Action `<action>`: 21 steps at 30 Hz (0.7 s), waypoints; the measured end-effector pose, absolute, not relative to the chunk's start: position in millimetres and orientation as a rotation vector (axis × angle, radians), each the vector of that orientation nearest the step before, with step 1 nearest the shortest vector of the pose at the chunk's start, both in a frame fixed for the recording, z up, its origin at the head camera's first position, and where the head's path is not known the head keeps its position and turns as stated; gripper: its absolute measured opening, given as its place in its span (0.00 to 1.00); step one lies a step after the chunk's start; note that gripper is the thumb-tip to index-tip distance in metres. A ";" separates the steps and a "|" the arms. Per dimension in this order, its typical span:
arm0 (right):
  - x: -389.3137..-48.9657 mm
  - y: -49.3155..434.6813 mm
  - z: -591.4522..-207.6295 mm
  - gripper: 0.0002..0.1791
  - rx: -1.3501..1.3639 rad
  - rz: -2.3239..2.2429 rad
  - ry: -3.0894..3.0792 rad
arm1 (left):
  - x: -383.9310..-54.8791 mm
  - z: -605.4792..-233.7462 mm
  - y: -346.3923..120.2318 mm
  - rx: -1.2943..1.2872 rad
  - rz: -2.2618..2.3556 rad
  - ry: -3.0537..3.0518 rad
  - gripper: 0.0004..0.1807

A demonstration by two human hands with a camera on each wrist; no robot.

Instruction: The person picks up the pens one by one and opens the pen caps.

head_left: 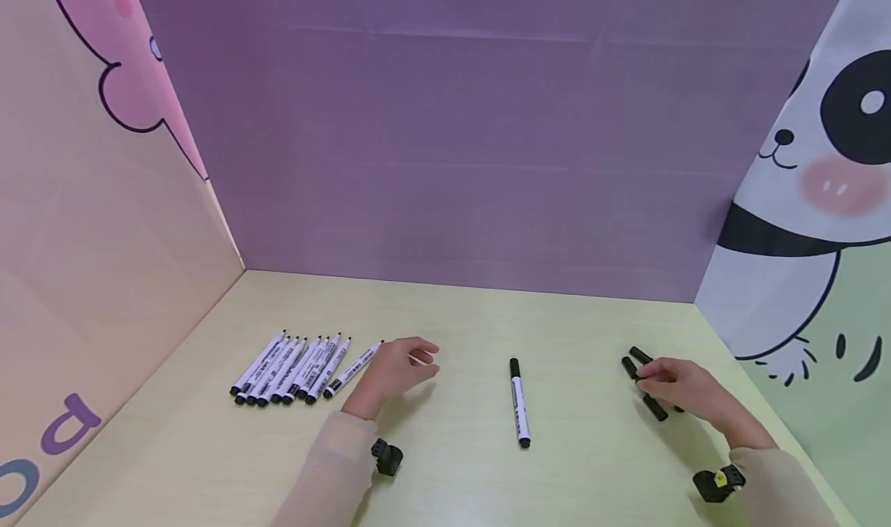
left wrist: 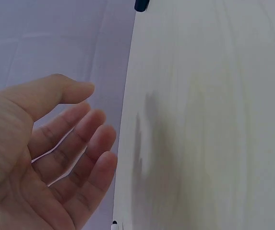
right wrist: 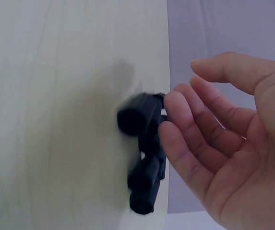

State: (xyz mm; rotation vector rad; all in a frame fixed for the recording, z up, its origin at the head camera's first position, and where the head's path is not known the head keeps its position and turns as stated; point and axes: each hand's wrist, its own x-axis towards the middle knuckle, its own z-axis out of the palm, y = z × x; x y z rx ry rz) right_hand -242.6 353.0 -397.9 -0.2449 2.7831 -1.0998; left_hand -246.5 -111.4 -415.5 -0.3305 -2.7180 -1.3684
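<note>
My left hand (head_left: pixel 397 372) hovers above the table beside a row of white markers, fingers loosely bent. In the left wrist view the left hand (left wrist: pixel 55 148) holds nothing, the thumb apart from the fingers. Several uncapped markers (head_left: pixel 288 368) lie side by side, dark tips pointing away; one marker (head_left: pixel 353 370) lies nearest that hand. Between my hands lies a capped marker (head_left: pixel 520 411). On the right, my right hand (head_left: pixel 682 388) is over several black marker caps (head_left: pixel 655 408). In the right wrist view its fingers are relaxed next to the caps (right wrist: pixel 143 177); one cap (right wrist: pixel 132 120) looks blurred.
A purple backdrop (head_left: pixel 445 140) stands along the table's (head_left: pixel 452 480) far edge. Printed panels flank it: a pinkish one (head_left: pixel 104 241) at left and one with a panda (head_left: pixel 780 217) at right. Each wrist carries a small black camera.
</note>
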 end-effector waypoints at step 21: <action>-256.2 308.5 -391.5 0.20 -0.431 -1.184 2.774 | -245.2 -420.7 -84.1 -0.517 -1.358 -2.789 0.15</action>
